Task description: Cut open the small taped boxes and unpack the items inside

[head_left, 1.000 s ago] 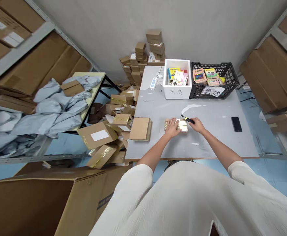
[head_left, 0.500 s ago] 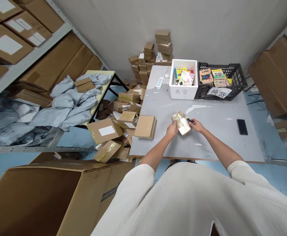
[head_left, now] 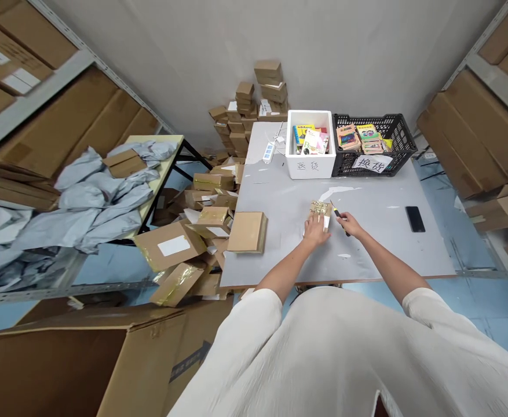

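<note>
A small brown package (head_left: pixel 322 207) with shiny tape lies on the grey table (head_left: pixel 275 200) in front of me. On top of it rests my left hand (head_left: pixel 316 228), its fingers spread flat and pointing away from me, covering its near part. Just to the right, my right hand (head_left: pixel 350 224) is closed round a black and yellow utility knife (head_left: pixel 336 214). The knife's tip points up and left, beside the package and apart from it.
A flat brown box (head_left: pixel 245 231) lies at the table's left. A white foam box (head_left: pixel 309 168) and a black crate (head_left: pixel 373 121), both holding books, stand at the back. A phone (head_left: pixel 415 219) lies right. Cartons crowd the floor at left.
My left hand has gone from gripping the package's left side to lying flat on top of it. The package has turned more upright, and the knife has come away from it. The view has shifted.
</note>
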`<state>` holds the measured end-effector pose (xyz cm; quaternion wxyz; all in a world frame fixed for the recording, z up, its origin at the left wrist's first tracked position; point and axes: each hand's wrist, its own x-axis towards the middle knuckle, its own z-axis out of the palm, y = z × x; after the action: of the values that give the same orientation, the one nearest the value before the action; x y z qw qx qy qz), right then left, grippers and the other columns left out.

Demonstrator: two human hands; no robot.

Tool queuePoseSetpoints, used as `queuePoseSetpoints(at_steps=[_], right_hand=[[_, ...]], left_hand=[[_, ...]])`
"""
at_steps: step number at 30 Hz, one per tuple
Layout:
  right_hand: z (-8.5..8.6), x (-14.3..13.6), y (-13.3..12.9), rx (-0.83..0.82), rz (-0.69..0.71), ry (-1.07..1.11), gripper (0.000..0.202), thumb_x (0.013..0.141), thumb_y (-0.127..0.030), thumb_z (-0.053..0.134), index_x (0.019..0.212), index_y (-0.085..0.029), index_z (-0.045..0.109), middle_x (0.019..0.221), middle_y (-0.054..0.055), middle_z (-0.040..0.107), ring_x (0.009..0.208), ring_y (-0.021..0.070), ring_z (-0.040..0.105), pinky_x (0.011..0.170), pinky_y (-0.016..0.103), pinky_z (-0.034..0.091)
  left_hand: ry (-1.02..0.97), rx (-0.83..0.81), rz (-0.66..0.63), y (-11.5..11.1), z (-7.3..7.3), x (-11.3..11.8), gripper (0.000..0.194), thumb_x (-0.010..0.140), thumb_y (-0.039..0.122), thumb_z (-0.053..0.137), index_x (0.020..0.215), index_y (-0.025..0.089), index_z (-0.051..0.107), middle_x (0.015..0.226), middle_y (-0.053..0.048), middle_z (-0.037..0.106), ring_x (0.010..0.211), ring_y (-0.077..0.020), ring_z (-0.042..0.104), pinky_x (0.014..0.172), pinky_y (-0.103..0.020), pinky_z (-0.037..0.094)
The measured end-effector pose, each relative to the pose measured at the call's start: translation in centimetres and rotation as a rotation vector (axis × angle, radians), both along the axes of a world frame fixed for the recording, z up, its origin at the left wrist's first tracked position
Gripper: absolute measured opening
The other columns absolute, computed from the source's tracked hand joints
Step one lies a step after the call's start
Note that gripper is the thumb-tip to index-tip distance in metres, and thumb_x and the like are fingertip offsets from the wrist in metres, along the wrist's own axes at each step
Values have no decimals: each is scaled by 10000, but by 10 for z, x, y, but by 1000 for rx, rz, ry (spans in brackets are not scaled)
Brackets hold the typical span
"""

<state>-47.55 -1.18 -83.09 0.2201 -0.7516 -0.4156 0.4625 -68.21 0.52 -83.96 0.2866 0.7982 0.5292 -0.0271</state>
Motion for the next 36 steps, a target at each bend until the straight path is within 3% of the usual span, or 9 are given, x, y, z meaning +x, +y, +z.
queuePoseSetpoints(at_steps=[4,8,14,18,25,30,36], right_hand=[[7,3,2,-15,-73,19,319,920,-516,697,1066,-253,592,918,21,731,803,210,664,770,346,564],[10,-1,0,26,-118,55,325,895,-527,737,990,-249,600,968,43,770,964,232,727,867,343,585],[13,-9,-14,-143,-144,365,308,906,-463,788,933,-253,564,972,93,825,937,257,809,774,333,631],[15,-7,-22,-192,-79,384,274,923,-478,766,946,-245,625,1024,97,832,889,245,809,702,317,642],[24,31,-20,-117,196,70,252,968,-463,690,1025,-221,728,927,60,785,718,182,705,612,272,559],[35,54,-10,-22,561,-209,251,982,-434,666,1123,-264,784,933,33,789,830,221,712,738,310,524],[30,46,17,11,814,-485,263,1021,-417,615,1141,-307,821,1042,79,825,957,290,719,793,357,484]], left_hand=[[21,-35,-222,4,-4,-8,1090,867,250,786,1773,212,181,1806,-243,287,1677,-393,279,1331,-569,256],[7,-55,-406,17,-4,-27,1118,806,91,724,1762,283,177,1813,-176,311,1701,-336,246,1347,-605,227],[-8,40,-329,13,3,-32,742,937,103,602,1642,197,392,1539,-198,608,1497,-320,535,1276,-494,338],[14,89,-367,2,3,-31,645,909,15,561,1520,211,497,1467,-165,657,1416,-301,596,1225,-446,370],[54,69,-346,9,1,-24,625,853,67,697,1449,174,543,1490,-195,624,1334,-316,668,1333,-496,238],[37,69,-347,11,0,-24,593,881,160,746,1445,203,570,1491,-183,614,1308,-326,681,1365,-537,192],[37,80,-337,6,0,-26,658,889,151,746,1505,228,528,1491,-175,610,1267,-327,708,1378,-571,132]])
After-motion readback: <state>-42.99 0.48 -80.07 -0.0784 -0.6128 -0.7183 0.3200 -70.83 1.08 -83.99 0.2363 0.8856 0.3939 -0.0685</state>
